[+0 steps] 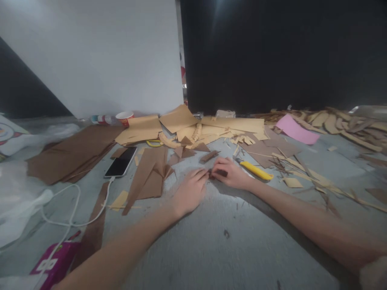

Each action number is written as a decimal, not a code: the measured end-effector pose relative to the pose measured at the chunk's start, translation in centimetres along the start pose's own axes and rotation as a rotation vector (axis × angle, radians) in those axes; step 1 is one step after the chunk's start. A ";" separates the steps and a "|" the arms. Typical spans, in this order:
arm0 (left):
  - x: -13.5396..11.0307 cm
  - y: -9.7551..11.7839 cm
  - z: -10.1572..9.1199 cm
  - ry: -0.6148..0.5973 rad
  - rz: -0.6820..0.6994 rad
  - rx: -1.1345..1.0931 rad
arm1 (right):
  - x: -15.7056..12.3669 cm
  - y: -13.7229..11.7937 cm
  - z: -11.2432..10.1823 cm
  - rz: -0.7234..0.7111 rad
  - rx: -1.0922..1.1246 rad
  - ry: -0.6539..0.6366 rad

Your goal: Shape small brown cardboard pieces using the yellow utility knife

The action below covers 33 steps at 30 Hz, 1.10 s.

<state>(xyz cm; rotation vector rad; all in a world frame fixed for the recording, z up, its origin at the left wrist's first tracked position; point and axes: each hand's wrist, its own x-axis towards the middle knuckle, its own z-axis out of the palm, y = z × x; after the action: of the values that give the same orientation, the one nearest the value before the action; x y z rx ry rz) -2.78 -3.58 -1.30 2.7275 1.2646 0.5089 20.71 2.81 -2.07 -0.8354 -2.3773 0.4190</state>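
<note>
Over the grey surface, my left hand and my right hand meet at the fingertips. Between them is a small dark brown piece of paper, mostly covered by the fingers. My right hand pinches it with thumb and fingers. The fingers of my left hand are bent together against its left side. A yellow utility knife lies just right of my right hand. Folded brown paper rests to the left of my left hand, and a brown scrap lies behind both hands.
At the left are a phone on a white cable, a stack of brown sheets and a magenta case. A red paper cup and tan sheets stand behind. Strips and a pink sheet lie right.
</note>
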 end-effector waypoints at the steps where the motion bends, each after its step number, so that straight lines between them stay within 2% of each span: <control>1: 0.0 0.0 0.0 0.001 0.007 0.007 | 0.0 0.1 0.0 0.028 0.016 -0.003; 5: 0.0 0.0 0.2 0.013 0.019 0.037 | 0.2 0.3 0.0 0.102 0.118 -0.035; 14: 0.0 0.0 0.1 0.001 0.015 0.047 | 0.5 0.0 -0.2 0.149 0.211 -0.089; 25: -0.1 0.0 0.4 0.017 0.006 0.010 | 0.4 0.0 0.8 0.294 -0.001 -0.006; 33: 0.0 0.4 0.1 0.021 -0.044 -0.012 | 0.6 -0.6 0.8 0.399 -0.013 0.005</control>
<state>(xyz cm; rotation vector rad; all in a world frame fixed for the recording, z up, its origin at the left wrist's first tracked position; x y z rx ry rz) -2.44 -3.83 -1.31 2.6853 1.3186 0.5399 19.52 2.65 -2.16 -1.3205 -2.2060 0.5561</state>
